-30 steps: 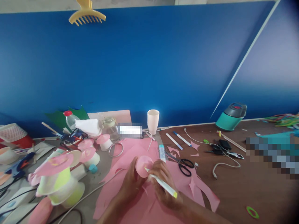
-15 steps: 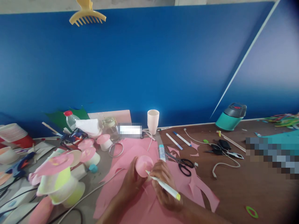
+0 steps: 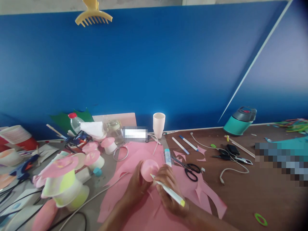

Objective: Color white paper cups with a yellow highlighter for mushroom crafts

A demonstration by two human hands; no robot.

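Note:
My left hand is closed around the side of a small round pink paper piece, whose underside is hidden. In my right hand is a white marker with a yellow end; its yellow tip touches or hovers just over the pink piece, I cannot tell which. Both hands are above large pink paper sheets. A glue stick with a light blue cap and black-handled scissors lie right beside my right hand.
Two white-and-blue markers lie behind pink scraps. A stack of white cups stands by the blue partition. Pink-topped cups, a glue gun and cables crowd the left. A teal container stands at back right.
The whole view has shifted slightly to the right. My hands, the marker and the pink piece keep nearly the same positions relative to each other.

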